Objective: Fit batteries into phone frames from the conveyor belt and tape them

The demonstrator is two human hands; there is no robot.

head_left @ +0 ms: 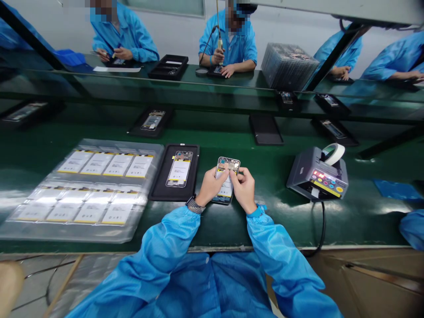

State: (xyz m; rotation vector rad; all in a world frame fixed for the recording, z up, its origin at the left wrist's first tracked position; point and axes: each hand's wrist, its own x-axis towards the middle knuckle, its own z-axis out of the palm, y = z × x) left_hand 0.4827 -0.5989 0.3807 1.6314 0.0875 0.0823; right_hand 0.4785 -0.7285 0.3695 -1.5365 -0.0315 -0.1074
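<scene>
Phone frame [226,180]: lying between both hands, just above the green belt [271,212].
Left hand [208,185]: gripping its left edge.
Right hand [244,189]: pinching its right edge.
Black tray [159,185]: sitting just left.

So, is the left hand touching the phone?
Touching. The head view shows the left hand gripping the phone at its left edge.

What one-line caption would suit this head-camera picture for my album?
Both hands, left hand and right hand, hold an open phone frame over a green bench.
</scene>
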